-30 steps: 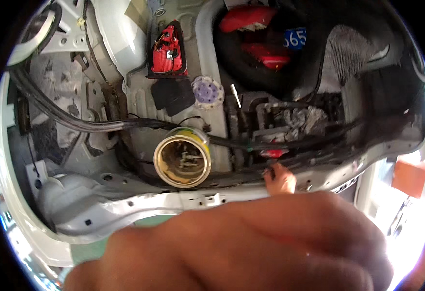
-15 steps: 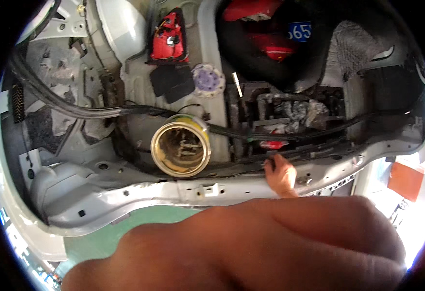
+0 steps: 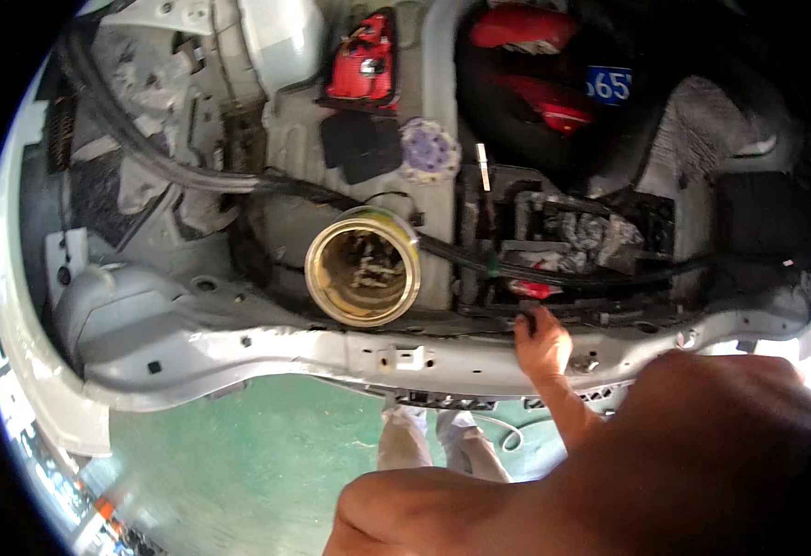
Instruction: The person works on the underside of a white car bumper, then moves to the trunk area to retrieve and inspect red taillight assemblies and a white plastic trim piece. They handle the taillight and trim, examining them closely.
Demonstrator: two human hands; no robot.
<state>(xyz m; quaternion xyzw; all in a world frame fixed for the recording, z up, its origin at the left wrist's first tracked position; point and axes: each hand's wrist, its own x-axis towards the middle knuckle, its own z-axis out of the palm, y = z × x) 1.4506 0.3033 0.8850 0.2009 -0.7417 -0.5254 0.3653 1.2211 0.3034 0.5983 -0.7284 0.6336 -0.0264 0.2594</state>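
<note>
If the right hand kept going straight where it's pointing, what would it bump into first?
Maybe the red piece just ahead of the right hand, though I can't tell how deep it sits.

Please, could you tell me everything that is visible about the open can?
The open can is round and looks metallic, with a shiny golden rim and a yellowish outer wall. No lid covers its mouth, which faces the camera. Pale marks show inside, unidentifiable. It overlaps the black strip in view, near the white sill; contact is unclear.
</note>
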